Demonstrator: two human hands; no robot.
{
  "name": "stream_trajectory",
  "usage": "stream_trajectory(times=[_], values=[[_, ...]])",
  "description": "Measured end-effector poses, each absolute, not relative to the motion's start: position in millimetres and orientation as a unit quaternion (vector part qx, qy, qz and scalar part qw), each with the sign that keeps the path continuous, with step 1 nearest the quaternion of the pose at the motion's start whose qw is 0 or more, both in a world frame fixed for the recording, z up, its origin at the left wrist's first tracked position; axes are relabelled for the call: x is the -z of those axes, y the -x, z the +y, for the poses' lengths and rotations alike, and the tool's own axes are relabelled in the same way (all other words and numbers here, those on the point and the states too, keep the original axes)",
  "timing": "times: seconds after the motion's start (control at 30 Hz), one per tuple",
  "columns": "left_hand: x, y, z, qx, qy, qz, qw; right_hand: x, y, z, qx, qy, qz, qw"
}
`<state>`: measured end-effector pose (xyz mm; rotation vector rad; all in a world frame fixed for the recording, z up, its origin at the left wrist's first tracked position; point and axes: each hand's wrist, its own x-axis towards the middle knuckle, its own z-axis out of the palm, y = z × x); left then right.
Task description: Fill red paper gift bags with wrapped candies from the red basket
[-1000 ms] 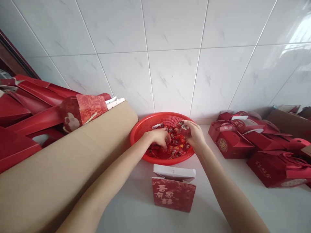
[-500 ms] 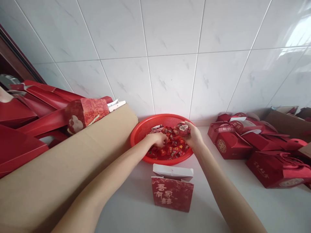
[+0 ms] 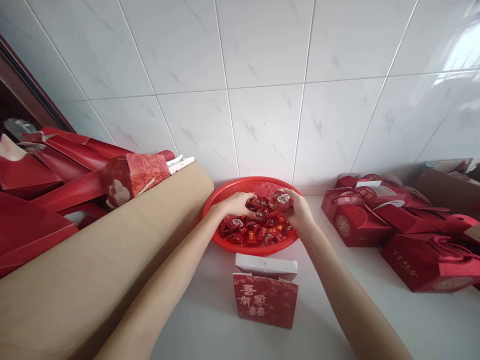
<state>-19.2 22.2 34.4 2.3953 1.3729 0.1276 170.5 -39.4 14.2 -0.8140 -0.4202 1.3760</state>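
A red plastic basket (image 3: 221, 245) holds many red-wrapped candies (image 3: 258, 234). Over its left side is my left hand (image 3: 240, 204), with thumb and fingers curled round a dark red wrapped candy (image 3: 259, 215); part of that grip is hidden among the other candies. At the right rim, my right hand (image 3: 297, 207) is closed on a red wrapped candy (image 3: 282, 200) with a white label and dark lettering. In front of the basket stands an upright red gift box (image 3: 266, 302) with pale characters and its white-lined top flap raised.
To the left, a large cardboard box (image 3: 142, 225) contains folded red boxes (image 3: 82, 150). Several closed red gift boxes (image 3: 360, 220) stand on the white counter (image 3: 202, 310) at the right, beside another cardboard box (image 3: 431, 185). A tiled wall (image 3: 262, 120) rises behind the basket.
My left hand has lifted slightly and moved up and left from among the candies, its fingers now more visible. My right hand has stayed nearly still with its candy.
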Motion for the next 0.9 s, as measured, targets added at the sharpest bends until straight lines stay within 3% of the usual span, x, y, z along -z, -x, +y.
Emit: stream_trajectory(times=[0.23,0.37,0.47,0.53,0.7,0.9], values=[[-44.9,22.8,-9.6,0.233,-0.784,0.547,0.179,-12.2,-170.6,-39.2,-0.606,0.367,-0.201,0.677],[-28.7,-2.5,-26.7,0.222,-0.812,0.535,0.070,-11.1,-171.0,-39.1,-0.607,0.369,-0.208,0.672],[-21.4,-7.7,-22.0,0.241,-0.819,0.513,0.085,-11.8,-171.0,-40.1,-0.608,0.367,-0.210,0.672],[-20.5,-0.7,-12.0,0.211,-0.813,0.511,0.182,-12.3,-170.7,-40.6,-0.608,0.368,-0.211,0.671],[-19.3,22.4,11.1,-0.060,-0.724,0.508,0.464,-10.7,-169.7,-39.2,-0.604,0.367,-0.224,0.671],[-19.0,25.4,15.2,-0.183,-0.707,0.435,0.527,-8.2,-169.9,-37.0,-0.602,0.370,-0.230,0.670]])
